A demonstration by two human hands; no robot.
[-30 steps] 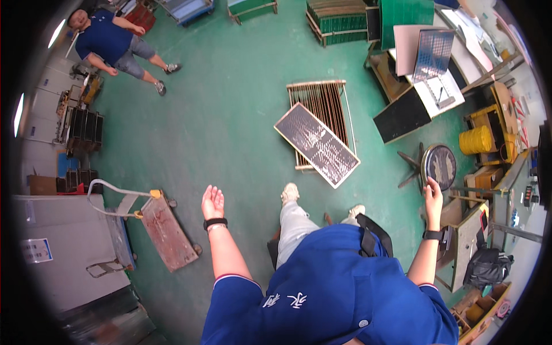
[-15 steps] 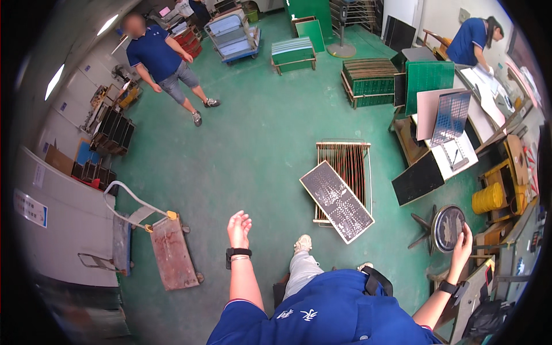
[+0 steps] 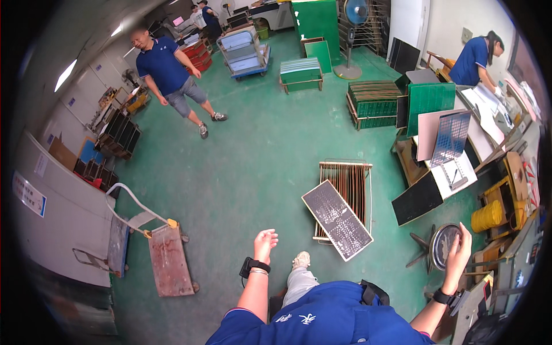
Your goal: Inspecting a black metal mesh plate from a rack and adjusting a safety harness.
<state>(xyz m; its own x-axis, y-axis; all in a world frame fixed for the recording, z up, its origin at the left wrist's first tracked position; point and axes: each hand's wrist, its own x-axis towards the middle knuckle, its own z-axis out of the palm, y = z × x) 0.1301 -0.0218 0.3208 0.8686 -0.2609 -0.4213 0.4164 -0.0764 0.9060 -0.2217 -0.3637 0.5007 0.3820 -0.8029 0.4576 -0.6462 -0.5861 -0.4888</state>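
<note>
In the head view, the person's two hands are well apart, and neither is clamped on anything. The left hand (image 3: 265,244) is in the near middle, its fingers loosely spread and slightly bent, with nothing in it. The right hand (image 3: 458,253) is at the near right with fingers extended; it overlaps the right edge of a round dark stool seat (image 3: 441,246), but whether it touches the seat cannot be told. A dark band circles each wrist.

Between the hands and farther off, a slatted rack (image 3: 355,178) stands on the green floor (image 3: 241,172). A dark rectangular panel (image 3: 338,221) with a pale edge and light specks lies aslant across the rack's near left part, its near corner reaching past it. The panel is nearer to the left hand than the stool is.

Left of the left hand and well apart from it is a flatbed trolley (image 3: 171,261) with a worn reddish deck and a curved pale handle. On the right, beyond the stool, a black board (image 3: 417,201) leans beside a worktop (image 3: 475,130) that carries a blue perforated sheet (image 3: 449,138) and papers. One person (image 3: 167,69) stands at the far left; another (image 3: 468,60) bends over the worktop at the far right.
</note>
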